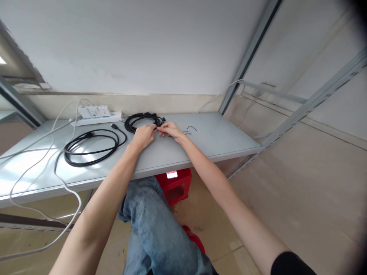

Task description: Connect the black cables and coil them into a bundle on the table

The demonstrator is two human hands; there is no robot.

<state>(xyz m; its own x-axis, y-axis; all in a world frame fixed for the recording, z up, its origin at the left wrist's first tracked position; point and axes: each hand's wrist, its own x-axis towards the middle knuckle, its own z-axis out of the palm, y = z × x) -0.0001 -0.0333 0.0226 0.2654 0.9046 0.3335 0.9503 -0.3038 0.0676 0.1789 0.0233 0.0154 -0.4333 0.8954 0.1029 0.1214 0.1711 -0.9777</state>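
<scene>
Both hands meet at the right side of a coiled black cable [128, 123] lying toward the back of the shelf. My left hand [145, 136] is closed on the front right part of this coil. My right hand [171, 130] pinches close beside the left fingertips; whatever sits in that pinch is too small to make out. A black connector end pokes up just behind the fingers. Several thin black ties [191, 127] lie loose to the right of my right hand. Further left rests a second, looser black cable [86, 164] with its plug ends showing.
A white power strip [99, 119] with several white adapters stands against the wall. White cords [77, 194] run from it over the front left edge. The grey shelf [220, 133] sits between metal posts. Below is a red stool [183, 179] with a phone [172, 174] on it.
</scene>
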